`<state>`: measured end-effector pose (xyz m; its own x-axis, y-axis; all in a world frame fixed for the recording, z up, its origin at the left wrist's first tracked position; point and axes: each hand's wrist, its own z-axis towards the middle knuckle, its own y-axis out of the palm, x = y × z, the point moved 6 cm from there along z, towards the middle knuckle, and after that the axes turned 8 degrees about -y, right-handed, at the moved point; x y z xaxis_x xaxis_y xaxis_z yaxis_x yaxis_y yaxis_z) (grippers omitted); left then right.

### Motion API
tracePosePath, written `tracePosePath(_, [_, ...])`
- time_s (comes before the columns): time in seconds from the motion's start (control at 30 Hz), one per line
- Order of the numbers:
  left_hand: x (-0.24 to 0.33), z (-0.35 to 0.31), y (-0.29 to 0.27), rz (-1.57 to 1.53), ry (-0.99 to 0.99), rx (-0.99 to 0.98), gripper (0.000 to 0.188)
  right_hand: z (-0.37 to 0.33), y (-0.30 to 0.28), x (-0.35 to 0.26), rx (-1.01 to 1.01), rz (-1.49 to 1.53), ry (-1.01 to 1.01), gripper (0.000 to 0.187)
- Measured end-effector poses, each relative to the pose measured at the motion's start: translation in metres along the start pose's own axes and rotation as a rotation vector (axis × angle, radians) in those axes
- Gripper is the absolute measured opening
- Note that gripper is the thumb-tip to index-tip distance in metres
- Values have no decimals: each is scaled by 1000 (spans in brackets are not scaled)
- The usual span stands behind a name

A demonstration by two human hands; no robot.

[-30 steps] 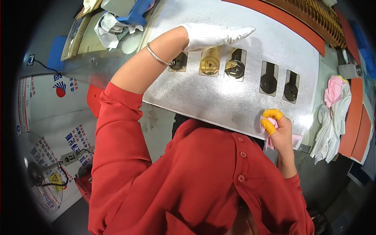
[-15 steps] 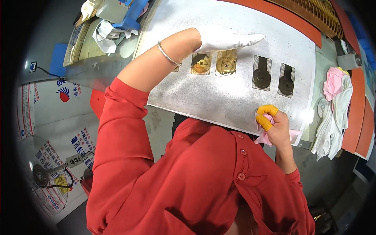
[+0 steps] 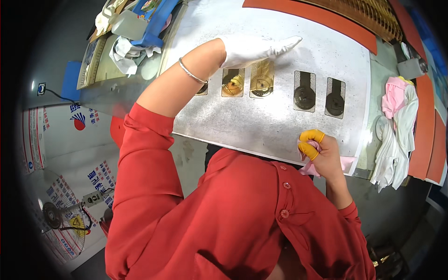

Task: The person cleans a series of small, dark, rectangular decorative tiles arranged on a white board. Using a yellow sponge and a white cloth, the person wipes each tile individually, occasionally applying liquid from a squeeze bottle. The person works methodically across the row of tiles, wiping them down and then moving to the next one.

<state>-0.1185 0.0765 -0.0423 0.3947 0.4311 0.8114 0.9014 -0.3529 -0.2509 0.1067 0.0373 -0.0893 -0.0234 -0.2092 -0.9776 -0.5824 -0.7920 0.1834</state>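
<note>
My left hand (image 3: 254, 50), in a white glove, is stretched out flat, fingers pointing right, over the far part of the white table sheet (image 3: 224, 116). Just nearer than its palm lie two thin gold mesh pieces with round emblems, the left gold piece (image 3: 233, 84) and the right gold piece (image 3: 262, 84). Part of another piece shows beneath my left wrist. Further right are two dark pieces of the same shape, one dark piece (image 3: 304, 95) beside the other dark piece (image 3: 335, 101). My right hand (image 3: 324, 156), with yellow finger cots, pinches a pink cloth (image 3: 310, 168) at the near edge.
White gloves (image 3: 396, 149) and a pink cloth (image 3: 393, 98) lie at the right. Orange strips (image 3: 317, 21) border the far edge, near a brown slatted rack (image 3: 368, 14). A blue tray (image 3: 151, 28) and crumpled white cloth (image 3: 125, 53) sit far left. A fan (image 3: 53, 214) stands left.
My left hand has shifted slightly left and away above the gold pieces. The whole view has moved a little; my right hand still holds the pink cloth in about the same place.
</note>
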Motion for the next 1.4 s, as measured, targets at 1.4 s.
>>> tracePosePath(1.4, [65,65,80,175,-52,21,66,0,2,-2,-77,-348,-248,13])
